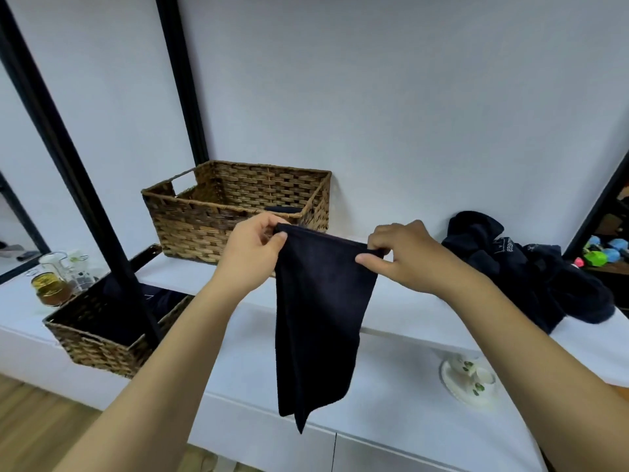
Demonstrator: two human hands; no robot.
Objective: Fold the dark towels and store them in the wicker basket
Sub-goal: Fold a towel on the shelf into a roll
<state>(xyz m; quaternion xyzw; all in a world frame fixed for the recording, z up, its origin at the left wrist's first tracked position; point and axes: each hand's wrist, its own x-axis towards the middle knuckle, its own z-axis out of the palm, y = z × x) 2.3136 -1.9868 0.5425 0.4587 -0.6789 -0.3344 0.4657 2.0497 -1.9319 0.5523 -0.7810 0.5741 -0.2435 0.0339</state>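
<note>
White shelf [401,311]; towel [320,321] hangs lengthwise down, both hands pinching top.

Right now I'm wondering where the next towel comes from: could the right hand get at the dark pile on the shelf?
Probably yes, once freed. The right hand is pinching the hanging towel; the pile lies just to its right on the same shelf, with nothing between them.

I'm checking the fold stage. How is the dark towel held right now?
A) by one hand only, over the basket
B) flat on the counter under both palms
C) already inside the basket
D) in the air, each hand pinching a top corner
D: the left hand and right hand each pinch a top corner of the towel, which hangs freely below.
</note>
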